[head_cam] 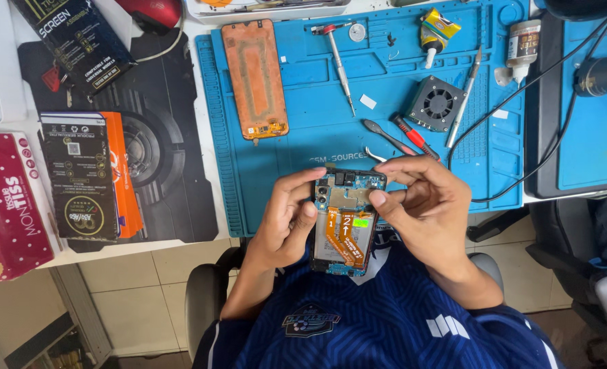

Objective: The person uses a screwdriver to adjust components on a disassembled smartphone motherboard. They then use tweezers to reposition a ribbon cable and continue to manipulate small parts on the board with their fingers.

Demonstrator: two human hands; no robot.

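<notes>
Head view: I see both hands holding an opened phone just past the near edge of the blue work mat, above my lap. My left hand curls around the phone's left side, thumb resting on the exposed board. My right hand grips the right edge, thumb pressed on the upper part, other fingers bent loosely above it.

On the far left lies a dark flat package with pale lettering, tilted. Nearer, a black and orange flat box sits on a black mat. At the left edge stands a dark red tissue box with white dots.

On the blue mat lies a detached screen panel, orange back up. To the far right I see a small yellow-labelled bottle lying down, a white-capped jar, and a square black fan.
</notes>
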